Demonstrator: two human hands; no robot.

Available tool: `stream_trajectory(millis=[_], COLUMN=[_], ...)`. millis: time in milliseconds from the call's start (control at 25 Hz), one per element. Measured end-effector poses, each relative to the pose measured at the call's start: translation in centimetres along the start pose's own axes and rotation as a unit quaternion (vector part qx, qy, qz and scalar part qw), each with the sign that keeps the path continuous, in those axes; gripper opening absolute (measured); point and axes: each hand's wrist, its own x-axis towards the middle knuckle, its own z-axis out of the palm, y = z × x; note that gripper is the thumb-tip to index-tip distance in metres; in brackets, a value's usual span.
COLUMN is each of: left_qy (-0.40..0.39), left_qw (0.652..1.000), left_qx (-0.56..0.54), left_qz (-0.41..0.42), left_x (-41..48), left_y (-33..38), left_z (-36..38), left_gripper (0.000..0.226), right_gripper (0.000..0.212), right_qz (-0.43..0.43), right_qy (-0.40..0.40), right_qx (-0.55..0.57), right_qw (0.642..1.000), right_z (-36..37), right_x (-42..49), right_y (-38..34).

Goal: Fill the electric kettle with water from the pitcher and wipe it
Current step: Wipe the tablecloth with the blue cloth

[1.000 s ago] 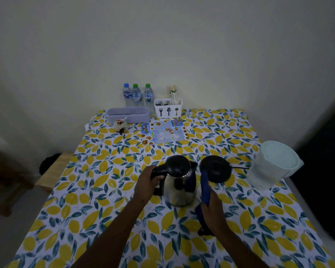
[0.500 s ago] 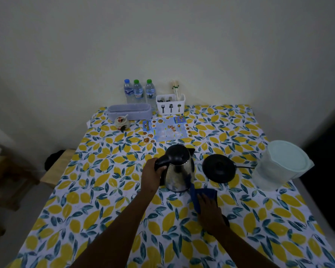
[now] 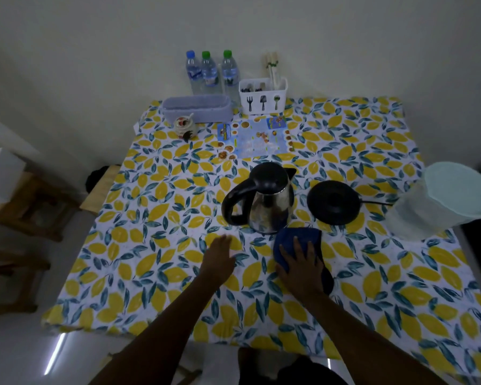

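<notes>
The electric kettle [image 3: 267,201] stands upright near the middle of the bench [image 3: 156,245], off its base: a rounded, polished steel body with a black domed lid, a short spout turned to the far right and a looped black handle on its left side. Just to its right lies the flat round black base [image 3: 334,202], a thin cord running from it toward the pitcher [image 3: 439,201], a translucent plastic jug with a pale mint lid that sits at the bench's right edge. A glossy cloth printed with yellow lemons and teal leaves covers the bench. The right hand [image 3: 300,266] lies flat, fingers spread, pressing on a soft dark blue cloth [image 3: 297,241] whose far edge comes just up to the kettle's foot; its grip is open, palm down on the fabric rather than closed around it. The left hand [image 3: 218,259] hovers or rests low over the printed cover just short of the kettle handle, fingers loosely extended, its grip open and holding nothing. Along the far edge, against the wall, stand three clear water bottles [image 3: 210,72], a white cutlery caddy [image 3: 263,100], a long grey tray [image 3: 197,108], a small ceramic jar [image 3: 185,125] and a blue printed sheet [image 3: 254,140]. The bench's left half and near strip are open.
</notes>
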Motion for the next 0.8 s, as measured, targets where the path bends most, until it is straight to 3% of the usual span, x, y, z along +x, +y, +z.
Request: stream_trajectory(millis=[120, 240, 480, 720, 800], left_qy=[-0.120, -0.123, -0.122, -0.110, -0.116], left_qw=[0.985, 0.986, 0.988, 0.990, 0.989], left_qx=[0.108, 0.101, 0.088, 0.076, 0.071], left_qz=[-0.052, -0.047, -0.048, -0.047, -0.050], left_x=[-2.5, -4.8, -4.8, -4.8, -4.9], left_y=[-2.8, -5.0, -4.7, -5.1, -5.0], left_z=[2.9, 4.8, 4.2, 4.7, 4.5], left_gripper=[0.095, 0.112, 0.113, 0.116, 0.116], right_gripper=[0.060, 0.055, 0.054, 0.050, 0.049], right_qz=[-0.122, -0.198, -0.148, -0.212, -0.150], right_qy=[-0.016, -0.019, -0.052, -0.063, -0.030], right_qx=[-0.036, -0.059, -0.024, -0.069, -0.077], right_qw=[0.992, 0.978, 0.987, 0.973, 0.985], right_z=[1.3, 1.7, -0.4, -0.1, -1.3], right_x=[-2.5, -2.7, -0.9, -3.5, -2.1], right_y=[-3.1, -4.2, -5.2, -2.8, -1.2])
